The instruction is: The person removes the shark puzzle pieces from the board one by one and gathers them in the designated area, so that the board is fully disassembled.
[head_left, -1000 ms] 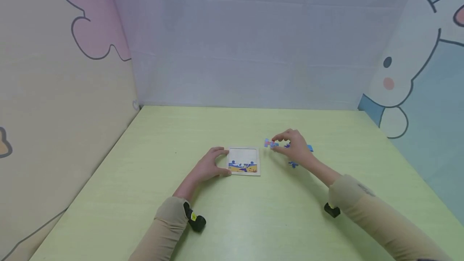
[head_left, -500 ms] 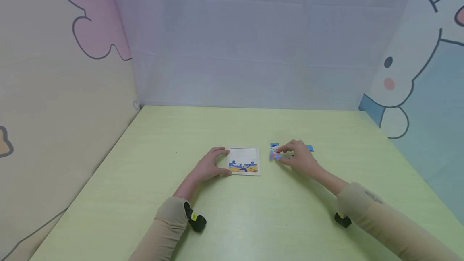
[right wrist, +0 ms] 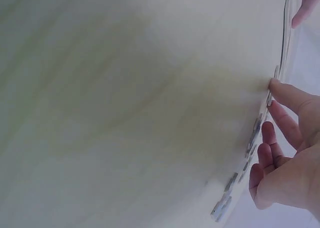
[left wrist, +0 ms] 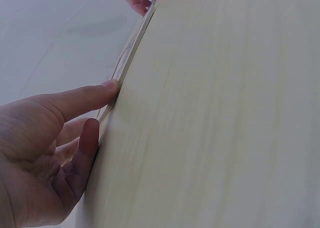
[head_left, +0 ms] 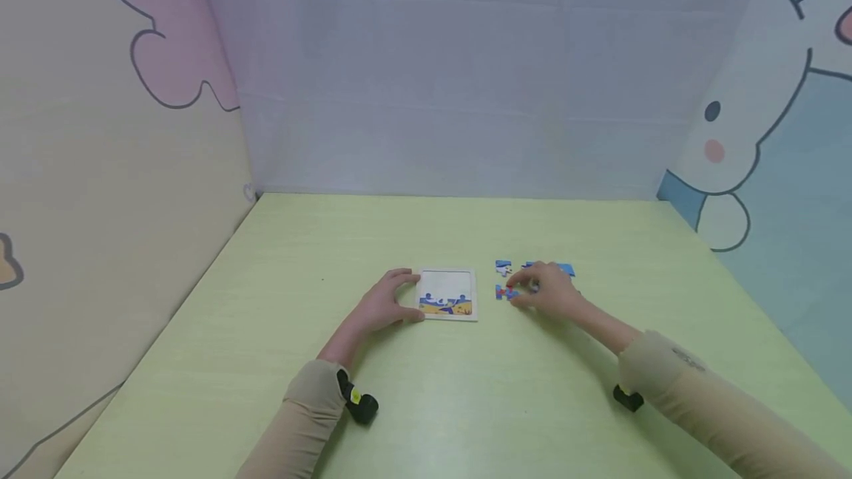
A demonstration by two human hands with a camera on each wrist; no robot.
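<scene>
In the head view, my left hand (head_left: 382, 303) holds a square jigsaw tray (head_left: 475, 294) by its left side, thumb at the near corner and fingers at the far one. Joined pieces with a yellow and blue picture (head_left: 444, 307) fill the tray's near part; its far part shows bare white. My right hand (head_left: 551, 291) pinches a blue and red puzzle piece (head_left: 502, 292) at the table surface, right of the tray. Both hands also appear in the left wrist view, where the left thumb (left wrist: 95, 95) presses the tray's edge.
A blue and white puzzle piece (head_left: 503, 267) lies just beyond the held one. More blue pieces (head_left: 566, 269) lie behind the right hand, partly hidden by it. Several loose pieces (right wrist: 252, 135) show edge-on in the right wrist view. The pale green table (head_left: 426, 398) extends all around.
My right hand has brought the puzzle piece down and toward me, turning it, from above the table onto its surface. A blue and white piece beyond it now shows. The left hand stays put.
</scene>
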